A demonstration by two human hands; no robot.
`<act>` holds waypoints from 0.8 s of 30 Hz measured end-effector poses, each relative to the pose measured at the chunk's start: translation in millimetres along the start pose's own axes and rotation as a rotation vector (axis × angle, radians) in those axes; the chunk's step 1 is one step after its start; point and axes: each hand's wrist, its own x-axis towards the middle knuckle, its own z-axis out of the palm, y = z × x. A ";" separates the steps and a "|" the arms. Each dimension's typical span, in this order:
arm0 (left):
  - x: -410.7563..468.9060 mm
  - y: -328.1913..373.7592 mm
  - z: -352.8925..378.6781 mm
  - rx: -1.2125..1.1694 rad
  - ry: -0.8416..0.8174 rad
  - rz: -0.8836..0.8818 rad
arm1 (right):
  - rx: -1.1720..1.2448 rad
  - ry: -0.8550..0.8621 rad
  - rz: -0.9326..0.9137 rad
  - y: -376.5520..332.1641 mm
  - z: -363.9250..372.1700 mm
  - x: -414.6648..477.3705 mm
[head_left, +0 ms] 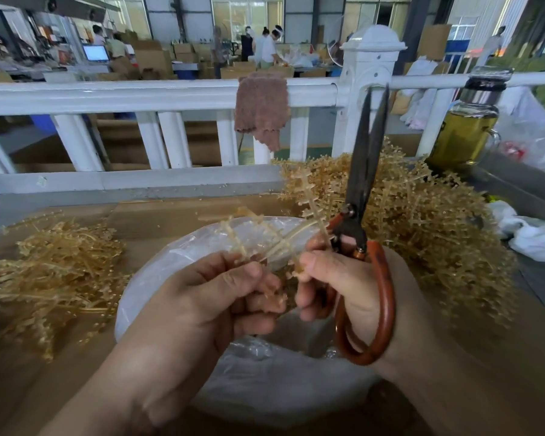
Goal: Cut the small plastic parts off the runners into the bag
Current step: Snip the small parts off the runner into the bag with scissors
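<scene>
Above the bag [183, 256], your left hand [208, 297] clutched a runner [265, 234] while your right hand [343, 278] gripped the scissors [364, 171], and the big heap [422, 221] right of the bag suggested most cutting was yet to do.

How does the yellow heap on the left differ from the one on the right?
The left heap is low, loose and stringy; the right heap is taller, denser and thickly studded with small knobs. The left heap lies beside the bag; the right heap rises behind the scissors. Both are yellowish plastic runners on brown cardboard.
</scene>
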 end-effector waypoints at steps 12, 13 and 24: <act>0.2 2.8 4.7 -0.090 0.051 -0.040 | -0.018 0.050 -0.015 3.7 -9.1 5.0; -0.1 2.8 6.0 -0.092 0.059 -0.042 | -0.039 0.059 -0.010 4.0 -9.5 4.9; 1.2 3.0 4.1 -0.130 0.091 0.038 | -0.279 0.018 -0.008 -3.5 -8.4 0.6</act>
